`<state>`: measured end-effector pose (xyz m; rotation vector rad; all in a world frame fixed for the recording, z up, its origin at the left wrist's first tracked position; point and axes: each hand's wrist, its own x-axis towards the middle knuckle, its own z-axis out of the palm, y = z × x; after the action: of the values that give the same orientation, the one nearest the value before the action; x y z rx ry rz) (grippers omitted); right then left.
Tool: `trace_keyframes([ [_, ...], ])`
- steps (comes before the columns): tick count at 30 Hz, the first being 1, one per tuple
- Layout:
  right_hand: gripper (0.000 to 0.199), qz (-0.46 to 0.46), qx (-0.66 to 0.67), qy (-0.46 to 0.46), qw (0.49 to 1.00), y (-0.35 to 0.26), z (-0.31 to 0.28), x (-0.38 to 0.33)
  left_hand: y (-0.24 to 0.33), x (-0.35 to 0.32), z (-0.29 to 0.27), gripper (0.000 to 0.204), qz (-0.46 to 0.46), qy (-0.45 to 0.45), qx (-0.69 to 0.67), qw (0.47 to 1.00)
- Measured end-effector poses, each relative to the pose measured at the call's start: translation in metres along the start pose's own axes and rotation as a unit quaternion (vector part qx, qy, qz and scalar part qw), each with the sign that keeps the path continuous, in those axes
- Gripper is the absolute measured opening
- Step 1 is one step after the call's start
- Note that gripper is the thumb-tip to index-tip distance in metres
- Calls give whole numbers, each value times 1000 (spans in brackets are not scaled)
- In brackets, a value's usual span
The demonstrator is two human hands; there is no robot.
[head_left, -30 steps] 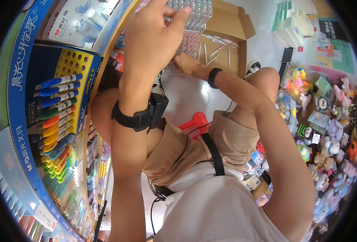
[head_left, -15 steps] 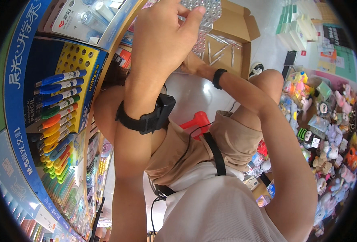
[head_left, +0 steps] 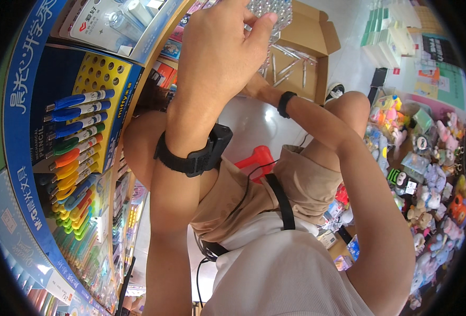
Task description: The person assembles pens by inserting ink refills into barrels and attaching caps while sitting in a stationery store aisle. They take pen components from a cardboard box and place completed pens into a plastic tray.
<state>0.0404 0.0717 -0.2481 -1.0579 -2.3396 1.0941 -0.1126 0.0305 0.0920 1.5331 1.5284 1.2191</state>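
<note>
Clear plastic holder packed with rows of shiny round ends [head_left: 281, 15] sits at top centre, cut by the upper edge, just left of an open brown cardboard box [head_left: 308, 25]. Loose slim clear-and-silver pens [head_left: 287, 69] lie scattered in the box, pointing various ways. Left hand [head_left: 220, 58]: back to camera, thumb stretched out, its tip overlapping the holder; fingers partly bent, mostly hidden or out of frame. Can't tell how far it is closed or whether it grips anything. Right hand [head_left: 255, 87]: below the holder, mostly behind the left hand; opening and contents can't be told. Black strap with a boxy black module [head_left: 218, 141] on left wrist, plain black band [head_left: 285, 104] on right. Bright red plastic object [head_left: 260, 156] on the floor between the knees. Left side: display shelf with blue, green, orange and yellow pens [head_left: 80, 113] in front of a perforated yellow panel [head_left: 102, 71]. Right side: heap of multicoloured plush toys [head_left: 433, 197], many bagged. White-and-green stacked packs [head_left: 385, 45] beyond.
</note>
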Motion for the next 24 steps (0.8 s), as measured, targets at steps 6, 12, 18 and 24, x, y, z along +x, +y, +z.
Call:
trace_keyframes([
  [6, 21, 16, -24, -15, 999, 12, 6, -3, -6, 2, 5, 31, -39, -9, -12, 999],
  [12, 21, -3, -61, -12, 998, 24, 20, -7, 0, 0, 3, 30, -15, -17, 13, 1000],
  [18, 15, -9, -96, -8, 995, 40, 36, -1, -4, 5, 9, 29, -56, -39, 56, 996],
  [24, 32, -41, -277, -127, 952, 7, 17, 1, -30, -5, 18, 32, -54, -38, 21, 998],
])
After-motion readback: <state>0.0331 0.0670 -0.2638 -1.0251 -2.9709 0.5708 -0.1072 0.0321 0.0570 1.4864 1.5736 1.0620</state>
